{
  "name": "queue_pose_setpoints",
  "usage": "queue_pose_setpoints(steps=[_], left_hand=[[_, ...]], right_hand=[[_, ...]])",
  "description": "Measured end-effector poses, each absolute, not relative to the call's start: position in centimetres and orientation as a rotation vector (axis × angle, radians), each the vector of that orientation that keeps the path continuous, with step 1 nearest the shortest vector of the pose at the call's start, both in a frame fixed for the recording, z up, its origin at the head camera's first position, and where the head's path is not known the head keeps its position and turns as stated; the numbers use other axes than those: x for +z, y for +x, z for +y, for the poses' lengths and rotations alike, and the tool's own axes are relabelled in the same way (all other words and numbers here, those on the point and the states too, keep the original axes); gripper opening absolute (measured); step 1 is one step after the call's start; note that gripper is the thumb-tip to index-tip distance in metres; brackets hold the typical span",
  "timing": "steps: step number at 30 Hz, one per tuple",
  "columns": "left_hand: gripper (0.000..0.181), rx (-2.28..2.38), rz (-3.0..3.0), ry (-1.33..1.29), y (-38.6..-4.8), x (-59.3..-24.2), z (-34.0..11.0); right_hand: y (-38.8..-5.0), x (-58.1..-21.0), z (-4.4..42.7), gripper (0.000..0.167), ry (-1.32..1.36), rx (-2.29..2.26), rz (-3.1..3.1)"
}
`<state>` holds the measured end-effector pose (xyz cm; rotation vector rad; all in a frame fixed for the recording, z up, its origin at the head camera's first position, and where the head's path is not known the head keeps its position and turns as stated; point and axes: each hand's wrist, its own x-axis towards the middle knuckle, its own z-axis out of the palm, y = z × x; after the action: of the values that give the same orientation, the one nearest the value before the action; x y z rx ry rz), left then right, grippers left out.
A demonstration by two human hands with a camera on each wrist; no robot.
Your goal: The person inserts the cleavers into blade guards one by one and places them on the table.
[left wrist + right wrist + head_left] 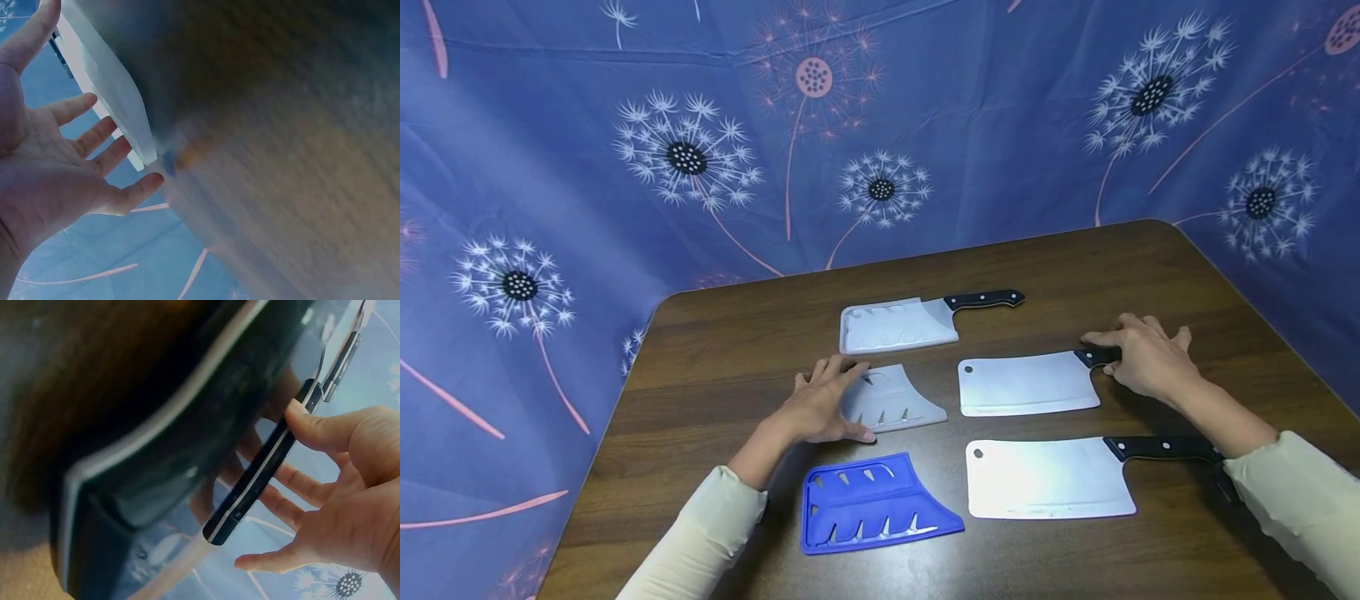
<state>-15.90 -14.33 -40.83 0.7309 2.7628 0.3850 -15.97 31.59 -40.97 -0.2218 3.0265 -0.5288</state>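
In the head view my left hand [822, 405] spreads around the left end of a pale grey blade cover [898, 402]. The left wrist view shows this hand [59, 153] with fingers loosely extended beside the cover's edge [119, 84]. Over the black handle of the middle cleaver [1026, 385] is my right hand [1150, 360]. Seen from the right wrist, that hand [350, 481] has its thumb at the handle [262, 462], other fingers spread beyond it. Both cleavers at right lie flat with bare blades, the nearer cleaver [1045, 479] beneath my right forearm.
A blue blade cover [876, 510] lies nearest the front, left of the near cleaver. At the back, another black-handled cleaver [983, 299] lies with its blade in a whitish cover [887, 327]. Behind the brown wooden table [730, 333] hangs a blue dandelion-print cloth [970, 167].
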Motion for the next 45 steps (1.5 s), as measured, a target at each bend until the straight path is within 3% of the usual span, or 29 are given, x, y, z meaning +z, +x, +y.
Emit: queue_pose_setpoints(steps=[28,45], left_hand=[[0.103,0.437,2.767,0.698,-15.85,-40.84,-13.67],[0.103,0.492,2.827,0.705,-16.03,-40.95,-13.83]], right_hand=[[-15.76,-41.19,31.08,0.042,-0.287,-0.514,3.044],[-15.51,-41.59,31.11,0.049,-0.293,-0.556,3.109]])
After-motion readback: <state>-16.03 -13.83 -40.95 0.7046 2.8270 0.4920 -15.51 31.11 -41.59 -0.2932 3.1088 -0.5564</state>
